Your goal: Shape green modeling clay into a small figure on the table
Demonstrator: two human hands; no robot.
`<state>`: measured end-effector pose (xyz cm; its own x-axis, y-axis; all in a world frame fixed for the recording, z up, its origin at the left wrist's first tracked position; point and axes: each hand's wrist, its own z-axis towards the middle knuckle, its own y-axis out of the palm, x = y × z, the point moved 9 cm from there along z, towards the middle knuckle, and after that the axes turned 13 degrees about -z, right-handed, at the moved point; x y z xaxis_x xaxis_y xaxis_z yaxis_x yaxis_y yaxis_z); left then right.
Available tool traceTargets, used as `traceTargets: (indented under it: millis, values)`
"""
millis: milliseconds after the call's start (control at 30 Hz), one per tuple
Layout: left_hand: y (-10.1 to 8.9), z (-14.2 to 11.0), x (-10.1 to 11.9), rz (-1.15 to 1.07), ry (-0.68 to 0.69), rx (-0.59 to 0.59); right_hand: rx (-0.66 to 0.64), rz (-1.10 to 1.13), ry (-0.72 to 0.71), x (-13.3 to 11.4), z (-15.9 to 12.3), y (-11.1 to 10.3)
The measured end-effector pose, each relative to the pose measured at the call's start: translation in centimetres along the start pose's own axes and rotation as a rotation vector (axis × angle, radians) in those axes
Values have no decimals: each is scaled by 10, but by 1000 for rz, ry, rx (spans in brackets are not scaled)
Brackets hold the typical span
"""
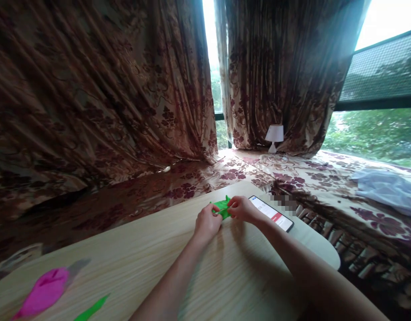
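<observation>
Nearest: narrow, pointed bright-green strip (92, 308) at the pale wood-grain tabletop's (125, 249) near edge. Crumpled bright-green sheet-like piece (223, 207) near the far edge, left hand (208, 221) and right hand (240, 208) pinching opposite sides. Probably light, soft, easily creased; edges look the best hold. Slipperiness unclear. Just right, black-edged phone (272, 214), screen lit. Farther left, flat magenta-pink piece (47, 290).

Pale wood-grain table (125, 254), smooth with soft sheen, heavy patterned cloth curtains (152, 80), glossy phone screen (270, 214), rumpled white cloth (389, 189)
</observation>
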<state>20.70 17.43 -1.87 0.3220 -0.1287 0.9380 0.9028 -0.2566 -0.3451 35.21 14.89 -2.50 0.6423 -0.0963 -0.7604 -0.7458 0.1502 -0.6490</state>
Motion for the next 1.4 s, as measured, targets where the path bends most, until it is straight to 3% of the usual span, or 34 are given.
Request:
traceTargets:
  millis: [200,433,933,1400]
  values:
    - [-6,-3,6,274,136,98,200,-317,-64,-8,-11,-8]
    - [2,-11,14,581,274,95,243,-539,-128,-16,-13,-3]
    - [9,-30,21,654,442,53,242,-609,-238,-22,-26,-5]
    - [10,-31,24,688,508,72,244,-655,-273,-22,-27,0]
